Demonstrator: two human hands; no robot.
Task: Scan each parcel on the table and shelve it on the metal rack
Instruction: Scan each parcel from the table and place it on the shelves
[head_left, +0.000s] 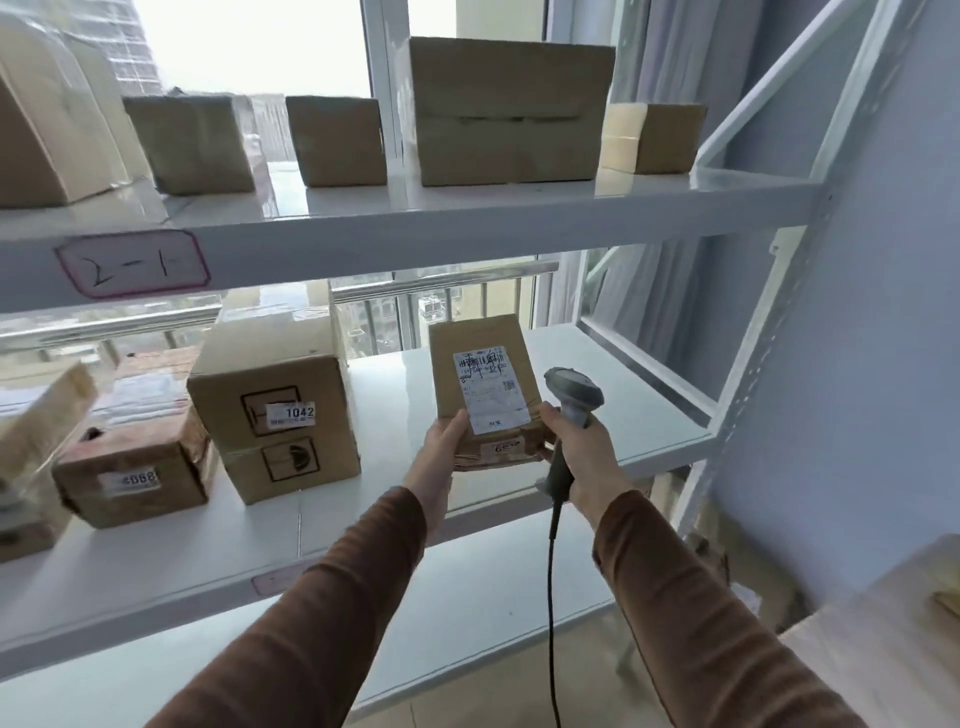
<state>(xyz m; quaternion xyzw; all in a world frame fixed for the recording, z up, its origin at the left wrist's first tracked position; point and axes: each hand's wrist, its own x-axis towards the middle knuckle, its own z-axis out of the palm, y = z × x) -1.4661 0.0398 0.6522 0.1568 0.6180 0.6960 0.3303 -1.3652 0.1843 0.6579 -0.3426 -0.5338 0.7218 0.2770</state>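
Observation:
A small brown cardboard parcel (480, 343) with a white shipping label is held over the middle shelf (634, 415) of the white metal rack. My left hand (441, 441) grips its lower left corner. My right hand (582, 452) holds a grey corded barcode scanner (574, 392) by the handle, and its thumb presses the parcel's lower right edge. The scanner's head stands just right of the parcel. The parcel's front end seems to rest on the shelf.
A tall box marked 1042 (280, 410) and a lower box (135, 478) stand left of the parcel on the same shelf. The upper shelf (467, 218) carries several boxes. A light table corner (883, 639) shows at lower right. The rack's right frame (769, 364) stands close.

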